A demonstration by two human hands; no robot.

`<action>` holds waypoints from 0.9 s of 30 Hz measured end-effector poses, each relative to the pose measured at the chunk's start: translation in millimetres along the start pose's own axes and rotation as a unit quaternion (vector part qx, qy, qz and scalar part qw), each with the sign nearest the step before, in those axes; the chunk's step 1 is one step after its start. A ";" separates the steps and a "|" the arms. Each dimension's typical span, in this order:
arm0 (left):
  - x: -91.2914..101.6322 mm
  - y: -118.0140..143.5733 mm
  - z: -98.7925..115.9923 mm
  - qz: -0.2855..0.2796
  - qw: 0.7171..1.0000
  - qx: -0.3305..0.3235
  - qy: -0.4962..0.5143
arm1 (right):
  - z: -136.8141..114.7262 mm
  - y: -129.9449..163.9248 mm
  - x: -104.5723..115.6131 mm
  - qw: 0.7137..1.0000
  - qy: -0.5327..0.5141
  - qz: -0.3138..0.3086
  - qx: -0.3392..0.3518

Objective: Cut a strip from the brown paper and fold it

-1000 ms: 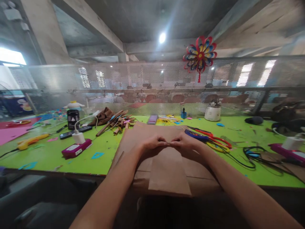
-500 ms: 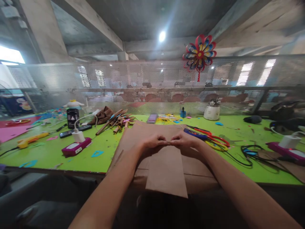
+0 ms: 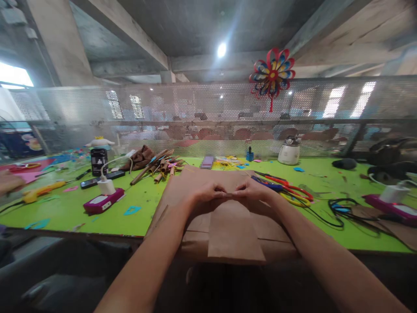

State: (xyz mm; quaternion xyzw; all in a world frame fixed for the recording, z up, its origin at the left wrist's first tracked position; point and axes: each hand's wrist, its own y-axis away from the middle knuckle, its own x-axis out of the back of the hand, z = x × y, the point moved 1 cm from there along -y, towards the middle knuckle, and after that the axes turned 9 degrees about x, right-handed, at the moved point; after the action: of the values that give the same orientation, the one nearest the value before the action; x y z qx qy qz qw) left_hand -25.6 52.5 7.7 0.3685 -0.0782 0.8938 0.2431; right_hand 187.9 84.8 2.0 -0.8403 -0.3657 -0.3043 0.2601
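A strip of brown kraft paper (image 3: pixel 235 234) hangs toward me from my fingertips, its near end reaching the table's front edge. My left hand (image 3: pixel 210 191) pinches its far edge, which looks narrowly rolled or folded. My right hand (image 3: pixel 249 189) pinches the same edge, the two sets of fingertips almost meeting. Under both hands lie larger brown paper sheets (image 3: pixel 182 182), overhanging the table edge. Just beyond my right hand are scissors with red handles (image 3: pixel 301 191) and others with yellow handles (image 3: pixel 295 199).
On the green table (image 3: pixel 143 195) stand a purple power strip (image 3: pixel 104 201) and a pile of rolled brown paper sticks (image 3: pixel 159 167). A yellow glue gun (image 3: pixel 42 191) lies left, near another person's hand (image 3: pixel 9 182). A white bottle (image 3: pixel 289 151) and black cable (image 3: pixel 339 208) are at right.
The strip's hanging end has swung right and slightly up, while my hands stay nearly in place, still pinching its far edge. Another person's hand has come in at the far left.
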 end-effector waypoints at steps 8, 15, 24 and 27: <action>14.4 7.6 2.3 -0.001 0.997 0.039 -0.068 | -5.5 2.7 2.6 0.998 -0.042 0.023 -0.029; 16.0 2.5 -7.4 -0.015 0.999 0.035 -0.024 | 2.8 5.9 12.0 0.995 -0.090 0.029 -0.043; 21.3 4.9 -8.9 -0.031 0.997 0.070 -0.021 | 9.4 4.8 11.8 0.992 -0.109 0.037 -0.041; 22.9 3.6 -12.9 -0.010 0.997 0.070 -0.029 | 10.4 5.1 12.2 0.991 -0.121 0.031 -0.038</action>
State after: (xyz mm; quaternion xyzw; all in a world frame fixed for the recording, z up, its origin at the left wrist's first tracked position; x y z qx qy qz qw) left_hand -49.3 62.1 14.5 0.4114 -0.0188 0.8834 0.2236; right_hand 201.9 94.2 2.4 -0.8910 -0.3564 -0.2061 0.1915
